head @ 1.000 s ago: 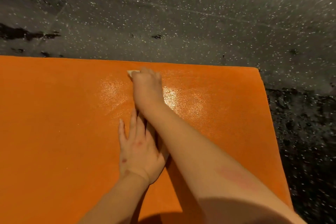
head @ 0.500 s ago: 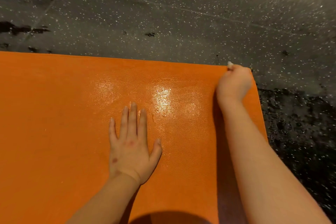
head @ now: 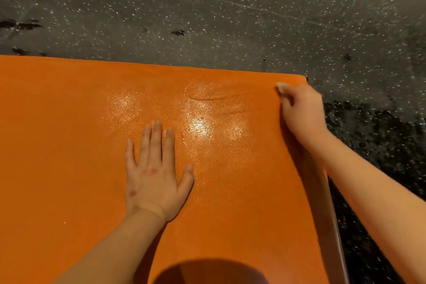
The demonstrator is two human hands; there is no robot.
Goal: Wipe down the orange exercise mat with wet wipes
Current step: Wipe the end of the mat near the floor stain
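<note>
The orange exercise mat [head: 69,145] fills the lower left and middle of the head view, with a shiny wet patch near its far edge. My left hand [head: 154,168] lies flat on the mat, fingers straight and together, thumb spread. My right hand [head: 302,110] is at the mat's far right corner, fingers curled round a pale wet wipe [head: 281,86]; only a small end of the wipe sticks out past the knuckles.
Dark speckled rubber floor [head: 230,7] lies beyond the mat's far edge and along its right side, with darker stained patches [head: 380,134] to the right. A round shadow [head: 212,270] falls on the mat near the bottom.
My right hand swept the wipe from the middle of the far edge to the far right corner, leaving a wet sheen. My left hand stayed flat on the mat.
</note>
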